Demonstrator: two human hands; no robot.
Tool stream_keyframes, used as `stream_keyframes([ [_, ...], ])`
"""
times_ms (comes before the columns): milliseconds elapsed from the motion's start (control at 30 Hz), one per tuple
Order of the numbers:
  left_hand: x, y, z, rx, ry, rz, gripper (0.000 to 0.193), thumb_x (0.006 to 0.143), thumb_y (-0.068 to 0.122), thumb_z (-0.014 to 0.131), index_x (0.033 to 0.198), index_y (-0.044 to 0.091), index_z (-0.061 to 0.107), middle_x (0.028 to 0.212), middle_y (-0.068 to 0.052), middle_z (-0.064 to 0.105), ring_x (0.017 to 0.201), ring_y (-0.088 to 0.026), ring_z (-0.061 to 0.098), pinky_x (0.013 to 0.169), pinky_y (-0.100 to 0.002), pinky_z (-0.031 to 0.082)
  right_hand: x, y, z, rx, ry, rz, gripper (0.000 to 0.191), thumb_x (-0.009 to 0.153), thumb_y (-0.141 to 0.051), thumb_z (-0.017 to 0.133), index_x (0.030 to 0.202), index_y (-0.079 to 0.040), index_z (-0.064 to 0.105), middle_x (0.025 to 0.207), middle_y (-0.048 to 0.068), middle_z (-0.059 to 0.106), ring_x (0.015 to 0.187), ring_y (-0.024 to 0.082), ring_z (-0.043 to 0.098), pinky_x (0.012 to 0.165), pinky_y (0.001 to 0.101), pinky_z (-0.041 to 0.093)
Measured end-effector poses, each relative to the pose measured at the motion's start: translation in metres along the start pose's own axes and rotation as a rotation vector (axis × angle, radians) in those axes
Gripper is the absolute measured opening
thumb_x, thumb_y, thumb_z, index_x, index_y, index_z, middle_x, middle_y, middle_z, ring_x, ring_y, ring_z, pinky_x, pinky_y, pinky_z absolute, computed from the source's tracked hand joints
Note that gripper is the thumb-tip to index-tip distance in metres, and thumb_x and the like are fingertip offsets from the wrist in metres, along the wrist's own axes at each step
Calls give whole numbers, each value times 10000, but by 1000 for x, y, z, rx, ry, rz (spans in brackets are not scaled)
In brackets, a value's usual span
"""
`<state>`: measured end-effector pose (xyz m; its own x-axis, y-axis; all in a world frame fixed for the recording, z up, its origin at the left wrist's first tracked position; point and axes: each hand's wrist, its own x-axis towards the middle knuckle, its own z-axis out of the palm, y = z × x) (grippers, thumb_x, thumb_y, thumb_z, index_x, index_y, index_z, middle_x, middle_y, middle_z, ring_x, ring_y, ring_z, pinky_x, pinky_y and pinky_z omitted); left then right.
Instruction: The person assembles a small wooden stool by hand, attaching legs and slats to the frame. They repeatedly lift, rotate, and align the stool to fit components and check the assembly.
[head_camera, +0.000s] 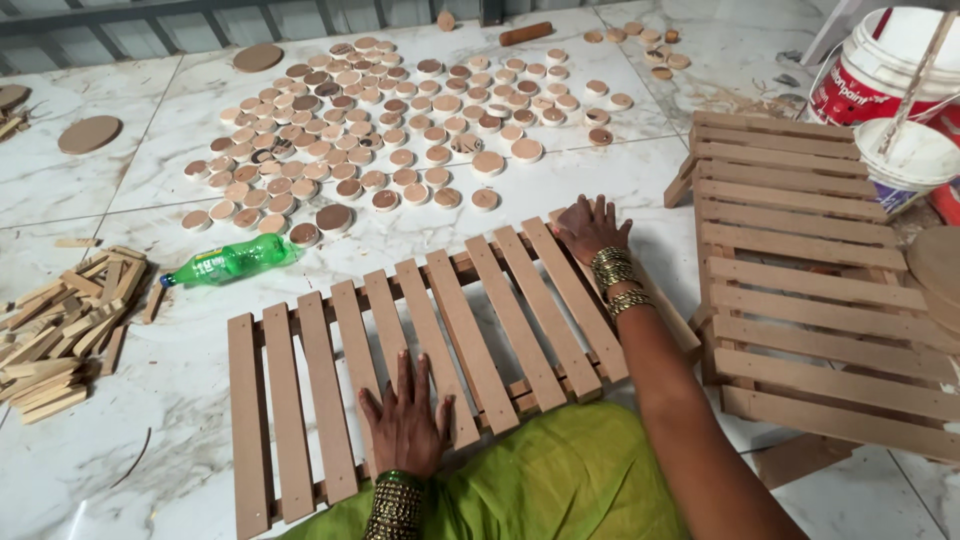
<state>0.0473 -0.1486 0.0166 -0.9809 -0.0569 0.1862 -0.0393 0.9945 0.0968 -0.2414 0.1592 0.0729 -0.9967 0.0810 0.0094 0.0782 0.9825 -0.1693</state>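
Note:
A slatted wooden panel (330, 370) lies flat on the marble floor in front of me. My left hand (405, 420) rests palm down on its near slats, fingers spread, with bangles on the wrist. My right hand (588, 228) presses flat on the far right end of the panel, fingers apart, bangles on that wrist too. Neither hand grips anything. Green cloth (560, 485) covers my lap at the bottom edge and hides the panel's near right corner.
A stack of similar slatted panels (800, 290) sits to the right. Several round wooden discs (380, 130) are spread on the floor beyond. A green plastic bottle (232, 260) lies left, small wood strips (60, 330) farther left, and paint buckets (880, 80) stand top right.

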Motion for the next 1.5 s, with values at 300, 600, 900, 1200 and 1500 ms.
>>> stream_keyframes([
  [300, 2, 3, -7, -8, 1, -48, 747, 961, 577, 385, 1592, 194, 269, 1671, -68, 234, 1336, -335, 490, 1193, -645, 135, -13, -11, -12, -9, -73, 43, 956, 911, -714, 493, 1655, -286, 73, 1723, 150, 64, 1553, 402, 178, 1187, 676, 222],
  [600, 5, 2, 2, -31, 38, -36, 753, 973, 582, 375, 1596, 165, 302, 1674, -77, 266, 1324, -332, 511, 1192, -665, 120, -70, 27, 1, -101, 24, -30, 894, 955, -687, 455, 1658, -288, 73, 1717, 164, 51, 1547, 427, 162, 1187, 694, 189],
  [900, 4, -2, 21, -77, 54, -50, 724, 992, 594, 365, 1610, 221, 304, 1693, -61, 255, 1365, -311, 484, 1209, -676, 98, -143, 68, 10, -94, 98, -65, 822, 975, -702, 351, 1645, -265, 161, 1720, 139, 122, 1564, 410, 145, 1193, 710, 171],
  [1200, -7, 29, 39, -114, 153, -47, 837, 969, 585, 416, 1589, 44, 266, 1690, -123, 198, 1568, -291, 111, 1237, -558, 72, -185, 27, 30, -117, 69, 54, 890, 953, -754, 321, 1640, -218, 142, 1701, 160, 96, 1573, 342, 92, 1194, 699, 98],
  [1500, -4, 17, 44, -183, 117, 41, 780, 928, 368, 503, 1604, 47, 281, 1693, -146, 219, 1568, -301, 153, 1247, -537, 130, -249, -113, 50, -151, 70, -380, 830, 997, -681, 334, 1605, -129, 209, 1660, 174, 178, 1531, 344, 160, 1196, 622, 156],
])
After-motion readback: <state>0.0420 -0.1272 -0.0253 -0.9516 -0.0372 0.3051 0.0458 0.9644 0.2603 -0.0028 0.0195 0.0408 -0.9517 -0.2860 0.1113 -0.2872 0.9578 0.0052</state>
